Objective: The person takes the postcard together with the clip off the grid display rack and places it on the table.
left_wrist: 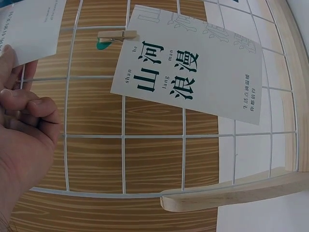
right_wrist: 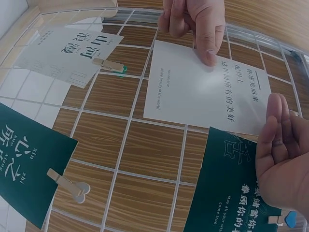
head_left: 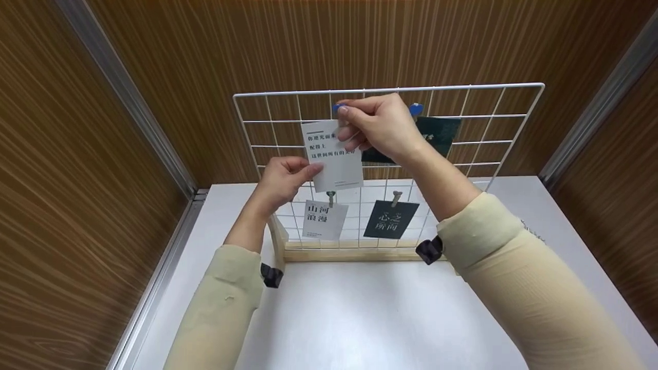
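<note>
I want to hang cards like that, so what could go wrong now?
The upper white card might slip or hang crooked if the left hand lets go too soon: I can't see whether the blue clip in the right hand has caught it. The right hand is also in front of the upper green card, so it might bump that card loose.
</note>
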Available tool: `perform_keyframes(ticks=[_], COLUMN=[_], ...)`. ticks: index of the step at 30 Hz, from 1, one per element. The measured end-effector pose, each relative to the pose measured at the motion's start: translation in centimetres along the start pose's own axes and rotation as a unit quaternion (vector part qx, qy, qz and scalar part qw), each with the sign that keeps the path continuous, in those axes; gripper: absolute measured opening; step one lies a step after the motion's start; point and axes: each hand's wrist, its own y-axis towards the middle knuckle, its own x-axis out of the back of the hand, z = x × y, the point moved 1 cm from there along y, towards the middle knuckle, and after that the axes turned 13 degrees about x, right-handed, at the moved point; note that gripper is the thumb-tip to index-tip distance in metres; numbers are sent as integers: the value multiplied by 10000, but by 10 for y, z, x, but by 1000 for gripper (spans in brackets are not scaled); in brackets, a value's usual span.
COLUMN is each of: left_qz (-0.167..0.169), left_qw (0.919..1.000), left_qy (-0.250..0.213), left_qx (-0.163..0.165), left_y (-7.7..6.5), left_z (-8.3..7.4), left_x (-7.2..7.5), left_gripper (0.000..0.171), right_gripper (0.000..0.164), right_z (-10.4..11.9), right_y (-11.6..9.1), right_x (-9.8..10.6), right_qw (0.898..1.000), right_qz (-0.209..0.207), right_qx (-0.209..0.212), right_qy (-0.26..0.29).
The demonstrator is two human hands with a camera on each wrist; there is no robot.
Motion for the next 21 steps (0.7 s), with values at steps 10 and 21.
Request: perform_keyframes(ticks=[10, 21], left_qz=[15, 36], left_qw=[10000, 10000], left_qy=[9, -18], left_qx=[-48, -11], left_y=[-1, -1], left_z=[0, -1], left_x=[0, 0], left_gripper=[24, 23], right_gripper=[31, 31], right_z=[-2, -3], right_y=[-1, -1], right_x=[-1, 0], right_qw=[9999, 9999], right_qz=[-88, -96], right_qx=[40, 86], right_qy=[120, 30])
